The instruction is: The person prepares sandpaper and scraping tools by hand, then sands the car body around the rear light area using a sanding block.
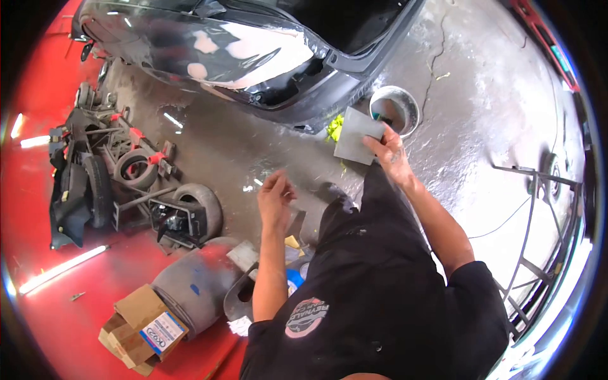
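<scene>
My right hand grips a flat grey sheet of sandpaper by its right edge, thumb on the upper face. The sheet is held up in front of a round bucket, whose inside holds dark water or residue. My left hand hangs above the floor, fingers loosely curled and apart, with nothing visible in them. Ahead stands a dark car with pale filler patches on its side panel. A bright yellow-green crumpled item shows behind the sheet.
Tyres and metal car parts lie along the left. A grey drum and a torn cardboard box stand at lower left. On the right is a metal frame. The concrete floor looks wet in places.
</scene>
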Demonstrator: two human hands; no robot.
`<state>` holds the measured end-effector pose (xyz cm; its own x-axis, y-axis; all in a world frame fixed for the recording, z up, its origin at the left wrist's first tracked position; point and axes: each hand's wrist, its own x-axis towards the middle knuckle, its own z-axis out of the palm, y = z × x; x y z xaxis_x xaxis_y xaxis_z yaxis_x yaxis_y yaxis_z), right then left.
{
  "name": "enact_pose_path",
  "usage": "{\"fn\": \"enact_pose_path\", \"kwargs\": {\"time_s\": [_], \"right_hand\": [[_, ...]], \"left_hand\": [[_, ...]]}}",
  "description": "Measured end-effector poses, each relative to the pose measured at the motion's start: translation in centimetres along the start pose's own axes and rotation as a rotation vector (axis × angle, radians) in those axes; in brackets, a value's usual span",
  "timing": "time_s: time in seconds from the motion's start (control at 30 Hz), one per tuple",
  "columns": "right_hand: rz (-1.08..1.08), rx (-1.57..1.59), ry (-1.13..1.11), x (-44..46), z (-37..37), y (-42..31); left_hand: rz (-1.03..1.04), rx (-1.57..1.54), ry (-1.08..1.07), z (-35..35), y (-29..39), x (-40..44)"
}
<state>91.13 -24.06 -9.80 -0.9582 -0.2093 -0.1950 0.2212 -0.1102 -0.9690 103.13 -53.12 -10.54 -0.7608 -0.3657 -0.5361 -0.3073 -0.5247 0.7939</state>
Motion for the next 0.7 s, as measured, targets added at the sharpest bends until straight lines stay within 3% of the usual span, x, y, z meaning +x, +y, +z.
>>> {"fn": "enact_pose_path", "kwargs": {"time_s": [0.07, 0.13, 0.2, 0.27, 0.33, 0.43, 0.5, 0.57, 0.67, 0.7], "right_hand": [[-0.045, -0.318, -0.041, 0.9, -0.5, -0.7], [-0.128, -0.381, -0.001, 1.3, 0.1, -2.7], [-0.149, -0.598, -0.016, 3.3, -0.5, -4.2], [-0.487, -0.646, -0.008, 5.9, -0.2, -5.9], [-0.333, -0.764, 0.022, 8.9, -0.8, -6.9], [-0.621, -0.802, -0.04, 14.8, -1.9, -6.0], [-0.635, -0.829, -0.1, 17.6, -2.1, -5.9], [-0.669, -0.816, -0.166, 19.7, -2.2, -5.8], [-0.703, -0.769, -0.284, 21.9, -2.6, -6.0], [-0.691, -0.749, -0.289, 22.6, -2.7, -5.6]], "left_hand": [[0.11, 0.142, 0.038, -2.3, -1.2, 0.9], [0.234, 0.38, 0.14, -4.7, -3.6, 2.2], [0.223, 0.502, 0.222, -7.2, -5.6, 2.5], [0.198, 0.545, 0.276, -9.9, -8.2, 2.4], [0.157, 0.515, 0.302, -12.8, -11.7, 1.7], [-0.087, 0.425, 0.497, -17.3, -18.1, -0.4], [-0.228, 0.214, 0.687, -19.8, -23.7, -3.3], [-0.338, 0.337, 0.724, -19.6, -26.5, -7.8], [-0.494, 0.232, 0.862, -16.2, -28.9, -12.9], [-0.537, 0.201, 0.793, -15.8, -29.8, -14.2]]}}
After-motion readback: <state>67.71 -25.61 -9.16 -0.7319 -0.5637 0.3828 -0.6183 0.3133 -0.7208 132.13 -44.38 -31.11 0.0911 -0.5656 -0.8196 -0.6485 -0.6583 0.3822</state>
